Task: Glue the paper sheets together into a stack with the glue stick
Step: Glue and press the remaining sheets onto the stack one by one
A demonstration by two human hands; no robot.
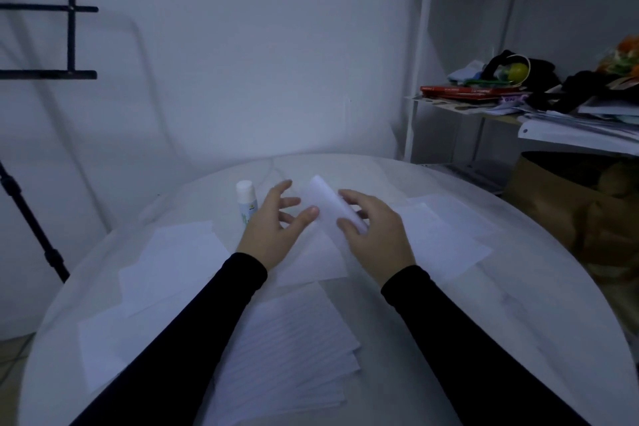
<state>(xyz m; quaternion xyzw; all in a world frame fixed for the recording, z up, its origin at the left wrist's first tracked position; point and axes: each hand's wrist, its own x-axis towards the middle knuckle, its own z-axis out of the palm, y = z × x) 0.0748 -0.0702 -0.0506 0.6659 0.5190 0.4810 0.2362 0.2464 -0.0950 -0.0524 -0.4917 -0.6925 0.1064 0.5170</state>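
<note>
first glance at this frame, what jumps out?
Both hands meet mid-table: the right hand holds a lifted paper sheet, and the left hand spreads open beside it, thumb near its edge. The capped glue stick stands upright just left of the left hand. More white sheets lie around, with a fanned stack between the forearms and a cluttered shelf at right.

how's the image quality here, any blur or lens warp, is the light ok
Head view: dim, bluish light, so the white sheets barely stand out from the pale table; wide-angle warp bows the table edge and the shelf post; the paper lifted at the right hand is smeared by motion blur, the left hand slightly soft; the glue stick label is unreadable; no glare.
</note>
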